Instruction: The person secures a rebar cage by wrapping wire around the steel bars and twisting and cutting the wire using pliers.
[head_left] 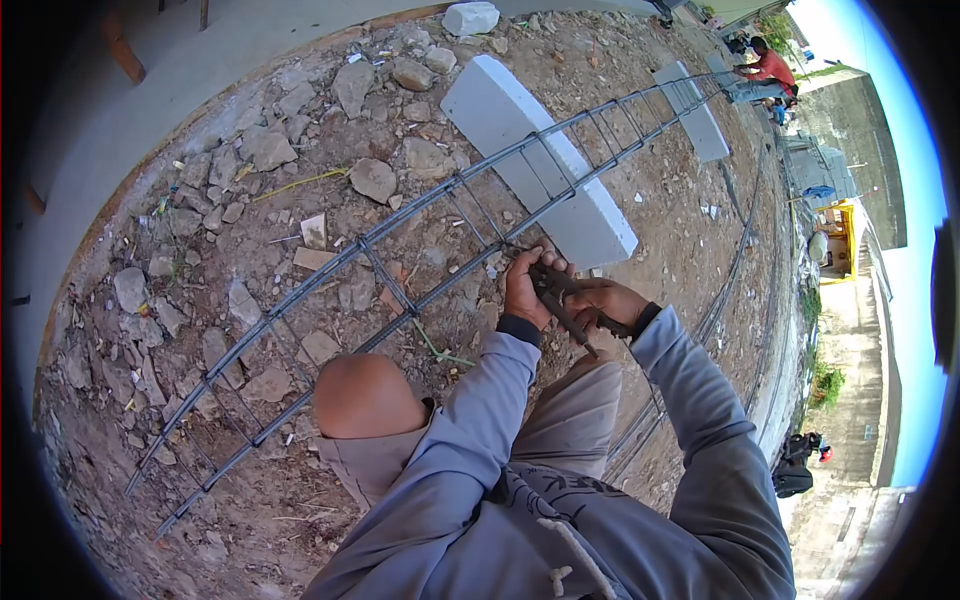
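My left hand [527, 292] is closed around a dark, worn pair of pliers [553, 290], close beside the near bar of a long steel rebar cage [408, 300]. From the other side, my right hand [608, 302] grips the same pliers, fingers curled at the handles. Part of the tool is hidden by my fingers, and I cannot make out whether a wire is in its jaws. The cage runs diagonally from the lower left to the far upper right. It crosses over a pale, thick slab-like block [590, 222] just beyond my hands.
A second pale block [700, 125] lies under the cage farther off. Beyond it a person in a red top [768, 68] crouches at the cage's far end. Broken stones [373, 180] cover the rough dirt at left. Long loose bars [735, 265] lie along the right.
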